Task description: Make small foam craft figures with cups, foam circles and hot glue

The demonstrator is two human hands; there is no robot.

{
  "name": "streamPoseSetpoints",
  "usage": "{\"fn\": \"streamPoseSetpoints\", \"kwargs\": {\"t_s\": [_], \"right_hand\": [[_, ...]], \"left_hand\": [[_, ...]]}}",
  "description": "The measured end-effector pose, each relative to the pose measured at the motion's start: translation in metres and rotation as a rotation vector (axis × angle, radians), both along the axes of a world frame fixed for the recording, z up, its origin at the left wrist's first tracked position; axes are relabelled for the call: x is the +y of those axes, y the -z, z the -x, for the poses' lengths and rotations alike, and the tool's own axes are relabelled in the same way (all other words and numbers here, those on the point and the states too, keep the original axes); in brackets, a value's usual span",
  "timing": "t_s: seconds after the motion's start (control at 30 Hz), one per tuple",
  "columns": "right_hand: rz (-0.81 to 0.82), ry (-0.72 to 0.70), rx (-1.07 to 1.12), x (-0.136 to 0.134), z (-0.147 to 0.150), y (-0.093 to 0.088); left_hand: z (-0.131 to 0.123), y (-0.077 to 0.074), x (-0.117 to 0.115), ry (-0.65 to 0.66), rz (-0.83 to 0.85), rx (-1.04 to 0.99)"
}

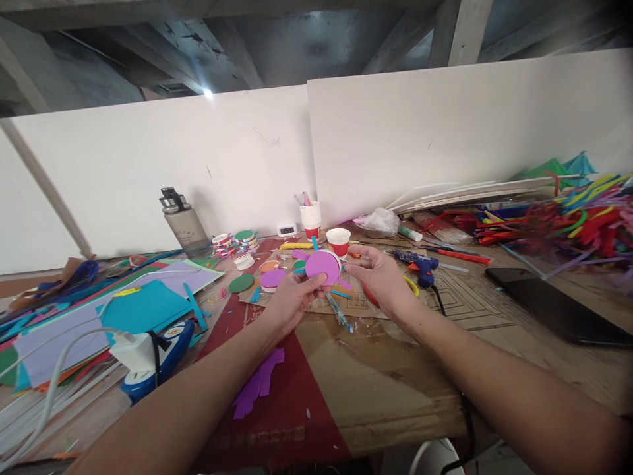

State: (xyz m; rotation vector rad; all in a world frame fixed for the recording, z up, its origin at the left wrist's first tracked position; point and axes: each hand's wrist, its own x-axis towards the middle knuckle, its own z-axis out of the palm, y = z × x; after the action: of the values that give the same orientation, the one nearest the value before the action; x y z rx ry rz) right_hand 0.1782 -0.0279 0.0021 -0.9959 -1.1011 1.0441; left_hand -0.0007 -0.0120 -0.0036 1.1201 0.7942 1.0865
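My left hand grips a round purple-faced craft piece with a white rim, its thumb on the front. Purple and blue strips stick out from its edge. Beside its right rim, the thumb and fingers of my right hand are pinched together; what they hold, if anything, is too small to name. A red and white paper cup stands just behind. Left of the held piece lie another purple disc, an orange disc and a green disc.
A blue glue gun and a black phone lie at the right, with a heap of pipe cleaners behind. Coloured sheets, a power strip and a water bottle are at the left. Purple strips lie in front.
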Motion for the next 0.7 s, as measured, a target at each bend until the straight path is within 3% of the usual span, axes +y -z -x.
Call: {"fn": "streamPoseSetpoints", "kwargs": {"t_s": [0.47,0.7], "right_hand": [[0.021,-0.034,-0.022,-0.002,-0.003,-0.003],[-0.046,0.072,-0.164,-0.001,-0.009,-0.004]], "left_hand": [[0.003,-0.003,0.001,0.031,-0.036,0.019],[0.008,-0.014,0.005,-0.097,0.161,-0.173]]}}
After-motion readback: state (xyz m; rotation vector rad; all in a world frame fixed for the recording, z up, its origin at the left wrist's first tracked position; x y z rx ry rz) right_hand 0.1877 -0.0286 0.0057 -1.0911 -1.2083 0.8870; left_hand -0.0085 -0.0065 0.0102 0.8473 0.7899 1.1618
